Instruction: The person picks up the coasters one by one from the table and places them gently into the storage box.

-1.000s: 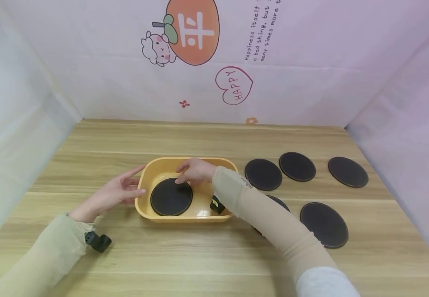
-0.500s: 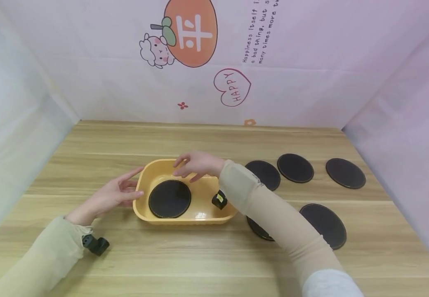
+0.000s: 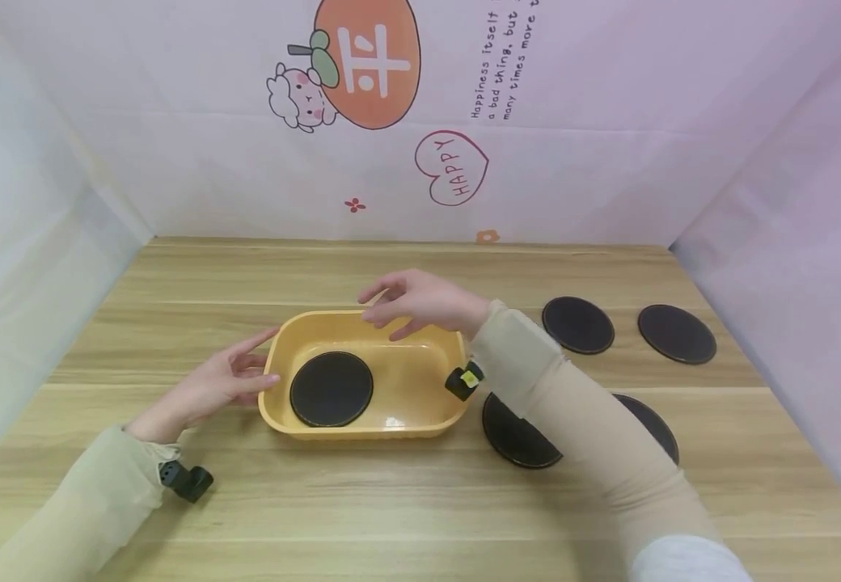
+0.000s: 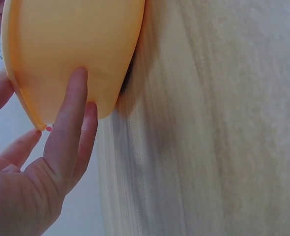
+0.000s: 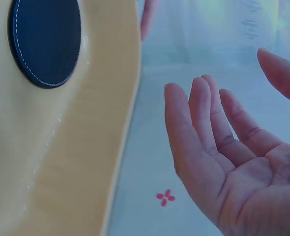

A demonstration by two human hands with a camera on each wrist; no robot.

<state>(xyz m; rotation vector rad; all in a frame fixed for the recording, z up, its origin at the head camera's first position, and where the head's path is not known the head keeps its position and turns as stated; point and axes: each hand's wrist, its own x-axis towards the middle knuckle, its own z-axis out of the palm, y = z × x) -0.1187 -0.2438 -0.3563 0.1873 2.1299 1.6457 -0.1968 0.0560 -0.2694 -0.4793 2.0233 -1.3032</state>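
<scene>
A yellow plastic bin (image 3: 420, 420) stands on the wooden table, with one round black stitched coaster (image 3: 331, 389) lying flat in its left half. At the bin's left end, my left hand (image 3: 218, 381) touches the rim with the thumb, and its nearly straight fingers (image 4: 70, 118) rest against the outer wall. My right hand (image 3: 424, 303) hovers over the bin's far rim; its loosely bent fingers (image 5: 182, 123) hold nothing. In the right wrist view, part of the coaster (image 5: 49, 42) shows inside the bin.
Right of the bin lie more black coasters, one at the back (image 3: 577, 325), one far right (image 3: 677, 334), and one nearer (image 3: 518, 432). My right forearm (image 3: 602, 444) partly covers another coaster (image 3: 655, 428). White printed cloth walls surround the table.
My right hand has let go of the coaster in the bin, risen and moved right toward the far rim. The left hand stays at the bin's left end.
</scene>
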